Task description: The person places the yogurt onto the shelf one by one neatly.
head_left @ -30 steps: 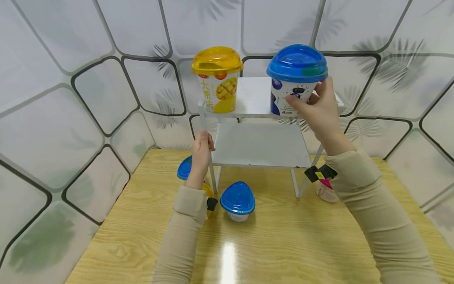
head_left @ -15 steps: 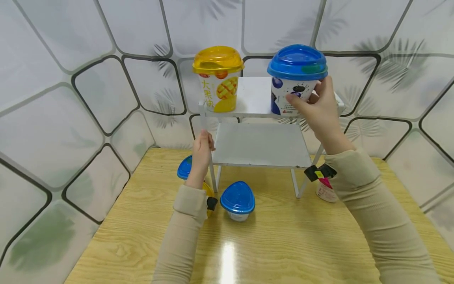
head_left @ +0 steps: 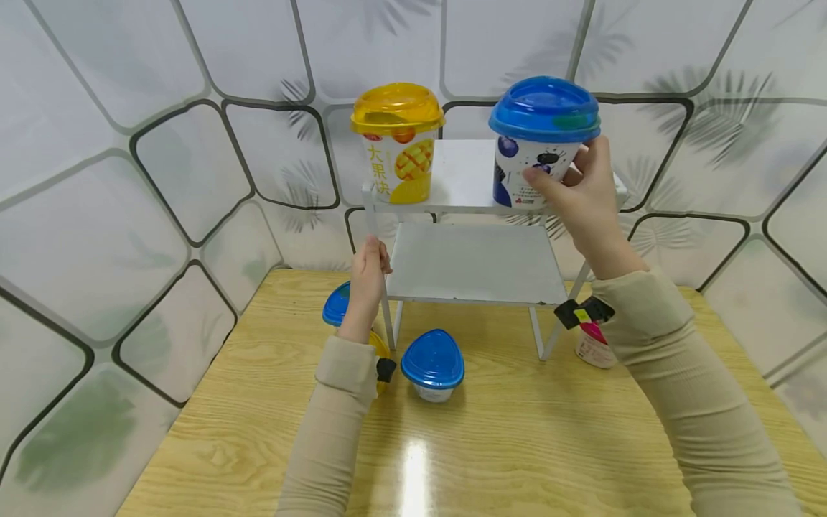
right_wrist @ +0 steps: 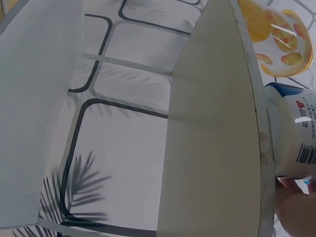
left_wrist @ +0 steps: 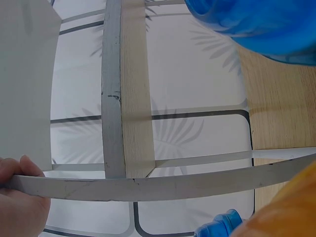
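My right hand (head_left: 591,212) holds a yogurt cup (head_left: 510,176) with a blue lid and blueberry print, thumb on its front. The cup tilts slightly at the right end of the top shelf of a white two-tier rack (head_left: 478,262). In the right wrist view, the cup's white base (right_wrist: 281,133) shows close by the shelf edge. My left hand (head_left: 367,280) grips the rack's left leg; the left wrist view shows its fingers curled round that leg (left_wrist: 197,188). On the top shelf's left end stands a mango yogurt cup (head_left: 403,169) with a yellow lid.
Below the rack, a blue-lidded cup (head_left: 433,362) stands on the wooden table (head_left: 226,431). Near my left wrist are another blue-lidded cup (head_left: 335,306) and a yellow-lidded one (head_left: 381,346), both partly hidden. A pink-lidded cup (head_left: 596,350) stands by the right leg.
The blueberry yogurt cup has risen a little and tips slightly more in my right hand. My left hand stays on the rack's leg, and the mango cup has not moved.
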Tool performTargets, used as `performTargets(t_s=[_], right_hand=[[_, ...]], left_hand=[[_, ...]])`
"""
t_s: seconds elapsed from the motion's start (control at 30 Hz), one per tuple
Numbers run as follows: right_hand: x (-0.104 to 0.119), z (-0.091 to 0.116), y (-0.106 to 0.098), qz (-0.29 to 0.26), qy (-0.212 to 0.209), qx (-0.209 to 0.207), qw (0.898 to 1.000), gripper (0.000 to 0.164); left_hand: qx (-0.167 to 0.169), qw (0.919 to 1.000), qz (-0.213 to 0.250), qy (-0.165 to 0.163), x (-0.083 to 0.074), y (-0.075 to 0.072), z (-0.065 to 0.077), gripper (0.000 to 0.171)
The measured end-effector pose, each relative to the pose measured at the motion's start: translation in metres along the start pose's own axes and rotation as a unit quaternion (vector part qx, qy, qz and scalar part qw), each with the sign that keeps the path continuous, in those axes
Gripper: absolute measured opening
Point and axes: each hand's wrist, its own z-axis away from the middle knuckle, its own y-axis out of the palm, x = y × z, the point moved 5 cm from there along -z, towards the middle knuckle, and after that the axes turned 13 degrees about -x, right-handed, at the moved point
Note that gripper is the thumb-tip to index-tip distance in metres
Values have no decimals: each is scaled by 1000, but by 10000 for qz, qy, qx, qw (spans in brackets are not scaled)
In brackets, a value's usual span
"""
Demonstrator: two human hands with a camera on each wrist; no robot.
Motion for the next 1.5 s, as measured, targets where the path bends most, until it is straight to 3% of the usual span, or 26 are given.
performTargets(t_s=[0.37, 0.6, 1.1, 1.5], right_hand=[[-1, -1, 2, -147, 283, 49, 9995, 64], [-2, -5, 4, -242, 277, 426, 9984, 57], [-3, -6, 7, 80, 446, 755, 9961, 51], [-2, -6, 7, 537, 383, 885, 9939, 52]], left_hand=[[2, 10000, 22, -56, 0, 0, 0, 38], [-14, 10000, 9, -63, -1, 0, 1, 38], [-4, 10000, -46, -70, 1, 0, 0, 38], [-15, 9999, 95, -66, 27, -2, -10, 38]])
